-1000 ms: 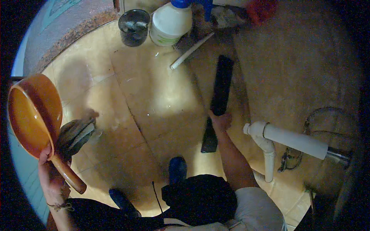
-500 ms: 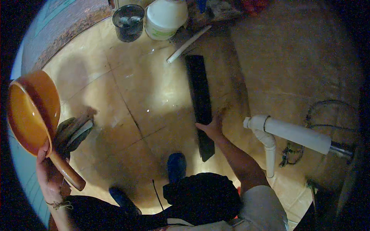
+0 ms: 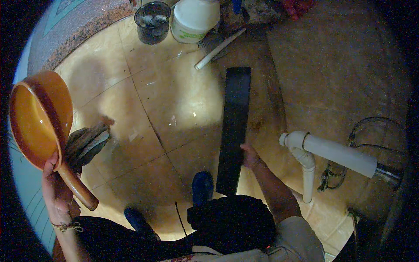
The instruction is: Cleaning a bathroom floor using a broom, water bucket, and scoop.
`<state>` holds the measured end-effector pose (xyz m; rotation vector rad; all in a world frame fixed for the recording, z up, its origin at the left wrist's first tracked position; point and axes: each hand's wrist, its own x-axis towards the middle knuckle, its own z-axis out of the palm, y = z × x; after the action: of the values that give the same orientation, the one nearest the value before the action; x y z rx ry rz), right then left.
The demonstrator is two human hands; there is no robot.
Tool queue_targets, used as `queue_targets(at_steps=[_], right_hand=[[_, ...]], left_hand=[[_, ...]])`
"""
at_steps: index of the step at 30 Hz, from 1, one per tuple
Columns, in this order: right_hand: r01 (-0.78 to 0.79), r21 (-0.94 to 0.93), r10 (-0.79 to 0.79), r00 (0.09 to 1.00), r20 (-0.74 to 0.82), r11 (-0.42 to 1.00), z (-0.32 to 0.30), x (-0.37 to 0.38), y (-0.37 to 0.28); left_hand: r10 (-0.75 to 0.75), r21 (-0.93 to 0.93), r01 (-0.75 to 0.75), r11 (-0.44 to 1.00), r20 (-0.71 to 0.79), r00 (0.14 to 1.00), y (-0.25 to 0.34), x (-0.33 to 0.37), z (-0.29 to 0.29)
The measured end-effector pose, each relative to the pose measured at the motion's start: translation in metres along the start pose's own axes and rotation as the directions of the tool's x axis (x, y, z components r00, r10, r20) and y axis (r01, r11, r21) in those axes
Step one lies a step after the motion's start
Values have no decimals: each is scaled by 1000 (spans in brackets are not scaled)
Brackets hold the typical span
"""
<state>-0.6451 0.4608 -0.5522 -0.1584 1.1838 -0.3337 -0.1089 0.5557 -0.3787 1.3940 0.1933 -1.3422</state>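
Note:
My left hand (image 3: 56,190) is closed on an orange plastic dipper (image 3: 30,120) at the far left, fingers at the joint of bowl and handle. The bowl's hollow faces left, and the handle slants down to the right. Beside the dipper is a dark grey, worn-looking object with a pale edge (image 3: 89,143); its kind is unclear, and I cannot tell whether the left hand also touches it. My right hand (image 3: 250,156) grips the right edge of a long, flat black board (image 3: 235,126) above the tiled floor, most of its fingers hidden behind the board.
A dark bin (image 3: 152,26) and a white bucket (image 3: 194,22) stand at the back, with a brush with a pale handle (image 3: 220,49) near them. A white drain pipe (image 3: 336,153) juts in from the right, near a dark hose (image 3: 375,117). My blue shoes (image 3: 203,187) are below.
The black board has swung: its upper end went right and its lower end slightly left, showing more of its broad face. My right hand moved slightly right and down. The dipper is still held.

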Motion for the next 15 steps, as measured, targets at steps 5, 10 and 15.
queue_targets(at_steps=[5, 10, 15], right_hand=[[74, -74, -84, 987, -138, 994, 36, -2, 0], [193, -235, -245, 945, -217, 953, 36, 5, 12], [225, -649, -521, 796, -307, 726, 19, -9, 30]], left_hand=[[-30, -40, 29, 999, -18, 999, 0, 3, -6], [-64, 35, 61, 998, 82, 995, 3, 2, -8], [-123, 27, 121, 992, 83, 989, 15, 6, -27]])
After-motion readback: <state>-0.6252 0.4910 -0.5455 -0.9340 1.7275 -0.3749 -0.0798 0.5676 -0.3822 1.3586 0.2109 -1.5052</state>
